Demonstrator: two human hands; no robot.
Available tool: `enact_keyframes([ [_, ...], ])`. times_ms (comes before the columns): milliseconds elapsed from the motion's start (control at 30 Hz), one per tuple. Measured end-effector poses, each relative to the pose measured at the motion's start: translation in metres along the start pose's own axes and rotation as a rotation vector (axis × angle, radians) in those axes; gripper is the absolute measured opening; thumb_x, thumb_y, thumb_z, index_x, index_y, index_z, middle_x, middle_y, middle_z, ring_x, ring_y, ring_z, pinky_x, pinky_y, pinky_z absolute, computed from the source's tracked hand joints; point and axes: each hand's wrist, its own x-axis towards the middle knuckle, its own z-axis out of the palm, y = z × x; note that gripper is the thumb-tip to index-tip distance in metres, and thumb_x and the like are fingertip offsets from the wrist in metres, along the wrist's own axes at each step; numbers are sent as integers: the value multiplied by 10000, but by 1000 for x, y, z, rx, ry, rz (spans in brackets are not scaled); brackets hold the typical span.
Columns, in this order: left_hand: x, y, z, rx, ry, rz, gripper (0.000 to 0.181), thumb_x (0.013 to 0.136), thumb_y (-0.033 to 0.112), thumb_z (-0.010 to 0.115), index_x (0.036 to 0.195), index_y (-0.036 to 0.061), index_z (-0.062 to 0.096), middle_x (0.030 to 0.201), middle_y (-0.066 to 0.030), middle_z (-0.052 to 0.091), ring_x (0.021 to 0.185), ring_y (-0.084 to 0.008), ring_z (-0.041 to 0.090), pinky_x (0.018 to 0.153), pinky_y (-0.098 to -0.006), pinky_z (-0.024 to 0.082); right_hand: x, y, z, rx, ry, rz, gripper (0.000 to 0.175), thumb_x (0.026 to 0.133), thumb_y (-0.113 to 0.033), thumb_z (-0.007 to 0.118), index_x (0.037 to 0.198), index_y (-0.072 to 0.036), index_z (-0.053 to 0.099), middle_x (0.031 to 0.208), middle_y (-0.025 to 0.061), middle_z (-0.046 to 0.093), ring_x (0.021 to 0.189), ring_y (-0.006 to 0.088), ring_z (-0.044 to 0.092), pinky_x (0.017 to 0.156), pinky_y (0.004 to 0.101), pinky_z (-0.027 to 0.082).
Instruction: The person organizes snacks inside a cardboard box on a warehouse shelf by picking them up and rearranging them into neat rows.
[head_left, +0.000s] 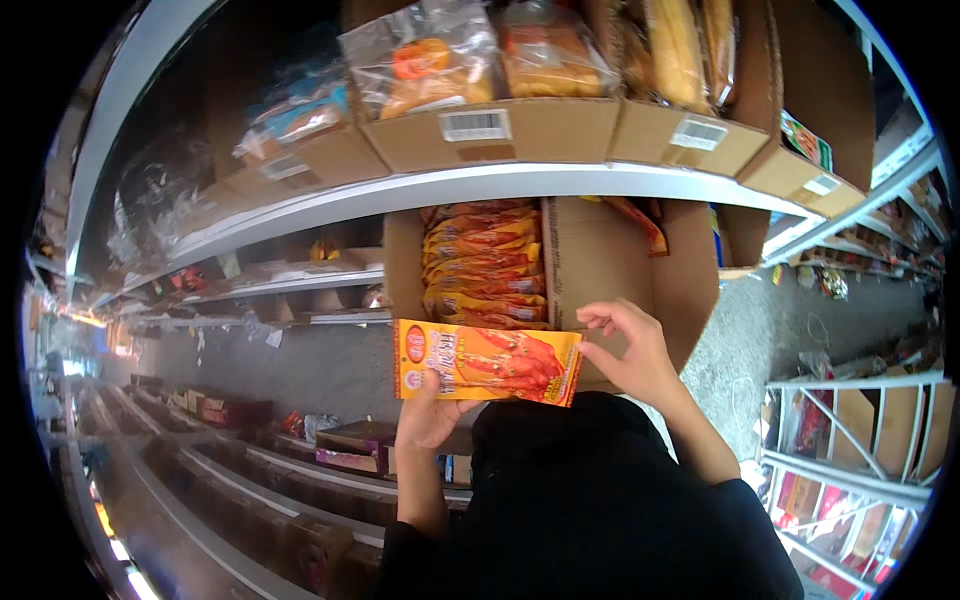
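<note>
A yellow and red printed food packet (487, 364) lies across the front of an open cardboard box, its picture side facing up. My left hand (431, 412) grips its lower left part, the thumb on top. My right hand (630, 349) is at the packet's right edge, thumb and fingers apart; whether the thumb touches the edge I cannot tell. Behind the packet, several similar packets (484, 262) stand in a tight row in the box's left compartment. The right compartment (600, 247) of the cardboard box holds a few packets (641, 225) leaning at its back.
Above the box runs a metal shelf edge (480, 180) with cardboard bins (555, 131) of bagged food on it. Lower shelving (315, 480) spans the left and below. Another metal rack (847, 472) stands at the right, beyond the grey floor (750, 322).
</note>
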Motion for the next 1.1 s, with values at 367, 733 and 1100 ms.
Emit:
enact_keyframes([
  [367, -18, -1, -17, -26, -134, -44, 473, 899, 285, 478, 1279, 52, 320, 1224, -138, 474, 1094, -286, 506, 877, -480, 453, 36, -32, 38, -212, -928, -198, 676, 749, -172, 624, 1344, -241, 312, 977, 117, 521, 854, 298, 575, 724, 395, 474],
  [733, -24, -21, -34, -62, 26, 61, 509, 905, 329, 449, 1302, 52, 291, 1256, -137, 452, 1114, -289, 494, 873, -471, 460, 47, -13, 57, 84, -965, -239, 644, 702, -222, 678, 1288, -140, 425, 1049, 194, 562, 936, 339, 559, 819, 366, 441],
  [1100, -52, 3, -60, 170, 213, 34, 329, 910, 203, 455, 1149, -22, 469, 1107, -182, 551, 1024, -296, 559, 811, -421, 504, 36, -38, 52, -498, -939, -351, 529, 767, -131, 571, 1268, -123, 403, 1021, 129, 545, 831, 322, 579, 697, 393, 485],
])
